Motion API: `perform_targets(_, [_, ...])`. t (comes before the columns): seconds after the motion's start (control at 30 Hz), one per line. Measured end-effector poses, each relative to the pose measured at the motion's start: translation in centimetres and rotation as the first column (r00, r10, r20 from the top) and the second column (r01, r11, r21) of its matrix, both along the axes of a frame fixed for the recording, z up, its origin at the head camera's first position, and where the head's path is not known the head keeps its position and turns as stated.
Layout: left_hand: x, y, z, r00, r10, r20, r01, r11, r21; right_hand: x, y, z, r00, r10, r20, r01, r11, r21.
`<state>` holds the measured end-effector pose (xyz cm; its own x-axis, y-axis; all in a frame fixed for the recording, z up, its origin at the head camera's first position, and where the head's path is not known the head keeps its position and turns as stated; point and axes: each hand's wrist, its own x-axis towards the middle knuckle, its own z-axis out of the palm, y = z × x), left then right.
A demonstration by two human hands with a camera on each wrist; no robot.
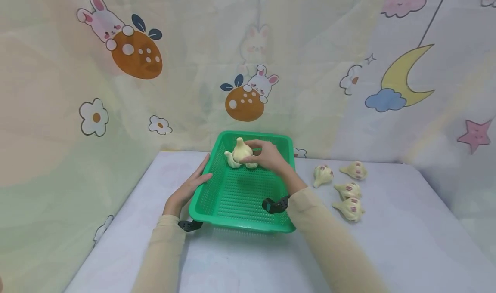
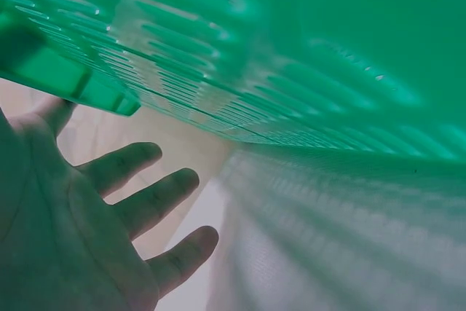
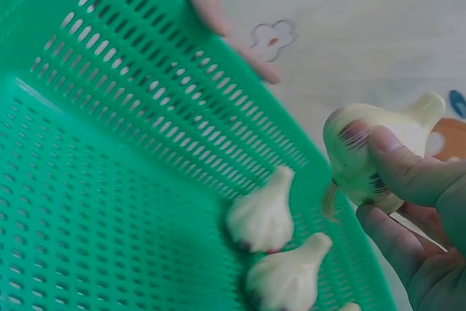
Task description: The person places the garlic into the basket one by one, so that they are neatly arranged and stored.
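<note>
My right hand (image 1: 267, 155) pinches a garlic bulb (image 1: 242, 151) between thumb and fingers over the far end of a green basket (image 1: 242, 228). In the right wrist view this garlic bulb (image 3: 371, 154) shows its purple-marked base and dry roots. Beneath it, more garlic bulbs (image 3: 266, 213) lie on the basket floor near the far wall, one only partly in sight. My left hand (image 1: 188, 189) rests against the basket's left side, thumb at the rim. In the left wrist view, the left hand (image 2: 87, 216) has its fingers spread and straight beside the perforated wall.
Several garlic bulbs (image 1: 350, 209) lie on the white table (image 1: 387, 241) to the right of the basket. A curtain (image 1: 186, 78) printed with rabbits, flowers and a moon hangs behind the table's far edge.
</note>
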<state>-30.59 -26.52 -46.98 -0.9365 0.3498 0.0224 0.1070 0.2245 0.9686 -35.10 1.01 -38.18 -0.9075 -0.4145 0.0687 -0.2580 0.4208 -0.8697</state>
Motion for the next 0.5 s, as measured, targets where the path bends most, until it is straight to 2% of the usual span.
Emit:
perform_targets(0.13, [-0.2,0.1,-0.2,1.0,-0.013,0.0,0.013,1.0,0.003,-0.6,-1.3,-1.3,1.0,-0.026,0.01,0.026,0.998,0.05])
perform_targets(0.37, [-0.3,-0.1,-0.3,1.0,0.003,0.01,-0.003,1.0,0.002,-1.1,-2.4,-3.7,0.998,-0.042,0.049,0.036,0.993,0.116])
perform_targets(0.5, [-0.1,-0.1,0.3,1.0,-0.009,0.023,0.008,1.0,0.016,-1.0,-2.6,-4.3,0.996,-0.055,0.074,0.046,0.991,0.122])
